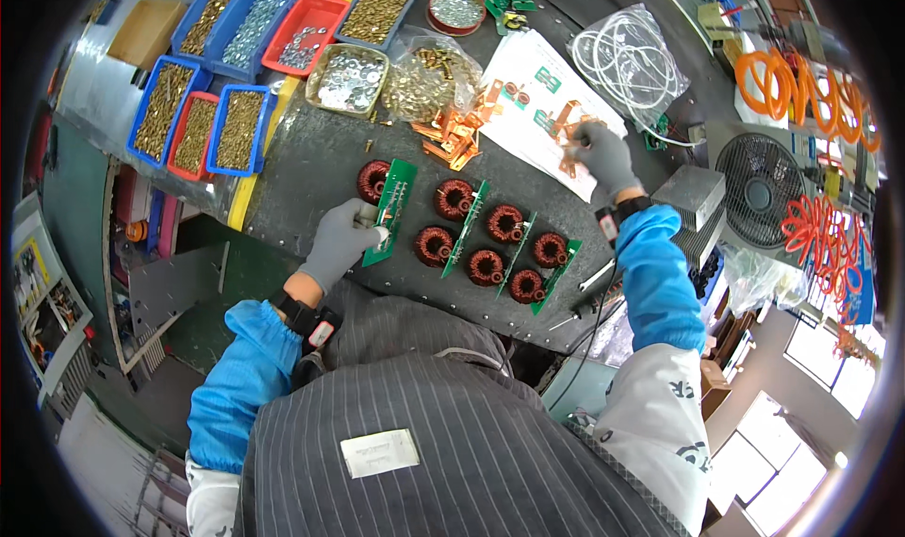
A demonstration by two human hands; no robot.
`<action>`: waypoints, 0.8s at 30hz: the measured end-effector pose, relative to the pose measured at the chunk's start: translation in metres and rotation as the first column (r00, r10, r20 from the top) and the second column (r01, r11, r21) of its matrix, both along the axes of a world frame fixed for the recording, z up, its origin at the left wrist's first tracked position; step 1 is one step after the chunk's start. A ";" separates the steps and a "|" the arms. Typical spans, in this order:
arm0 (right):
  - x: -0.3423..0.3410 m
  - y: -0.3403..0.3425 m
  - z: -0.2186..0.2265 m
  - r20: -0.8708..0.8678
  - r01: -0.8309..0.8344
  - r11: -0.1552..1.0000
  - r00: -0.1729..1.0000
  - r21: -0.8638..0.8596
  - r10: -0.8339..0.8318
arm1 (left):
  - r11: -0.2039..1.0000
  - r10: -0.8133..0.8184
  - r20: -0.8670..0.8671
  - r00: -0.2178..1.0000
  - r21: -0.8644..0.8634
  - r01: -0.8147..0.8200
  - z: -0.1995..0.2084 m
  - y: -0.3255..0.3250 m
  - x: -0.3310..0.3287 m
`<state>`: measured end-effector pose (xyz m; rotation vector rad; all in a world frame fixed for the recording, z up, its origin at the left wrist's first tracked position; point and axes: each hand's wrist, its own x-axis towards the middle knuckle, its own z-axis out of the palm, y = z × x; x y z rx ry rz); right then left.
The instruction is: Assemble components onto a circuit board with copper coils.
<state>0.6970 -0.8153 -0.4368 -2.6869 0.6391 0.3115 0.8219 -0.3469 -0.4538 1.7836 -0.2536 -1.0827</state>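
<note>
Copper pieces (567, 115) lie beside the right fingers (587, 137) (possibly touching).

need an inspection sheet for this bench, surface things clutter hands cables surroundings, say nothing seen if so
Surface: dark worktop with a yellow stripe at left.
Job's things: four green circuit boards in a row, seven red-brown coils visible beside them.
Clutter: loose copper pieces, bins of brass hardware, a bag of brass pieces.
Left hand: gloved, at the leftmost board; exact grip unclear.
Right hand: gloved, at copper parts over white sheets; grip unclear.
Cables: black cable near the right forearm.
Surroundings: black fan, orange coiled hoses.
Spills: nothing seen.
</note>
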 end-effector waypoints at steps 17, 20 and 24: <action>0.006 0.091 0.088 -0.034 0.348 0.375 0.770 0.860 -0.637 | 0.992 -0.113 -0.114 0.987 -0.065 0.106 -0.007 0.002 0.017; -0.003 0.136 0.112 -0.096 0.345 0.305 0.787 0.888 -0.609 | 0.974 -0.203 -0.200 0.959 -0.142 0.177 -0.004 0.004 0.023; 0.002 0.222 0.115 -0.092 0.311 0.351 0.849 0.884 -0.520 | 0.935 -0.333 -0.157 0.930 -0.182 0.305 -0.006 0.007 0.037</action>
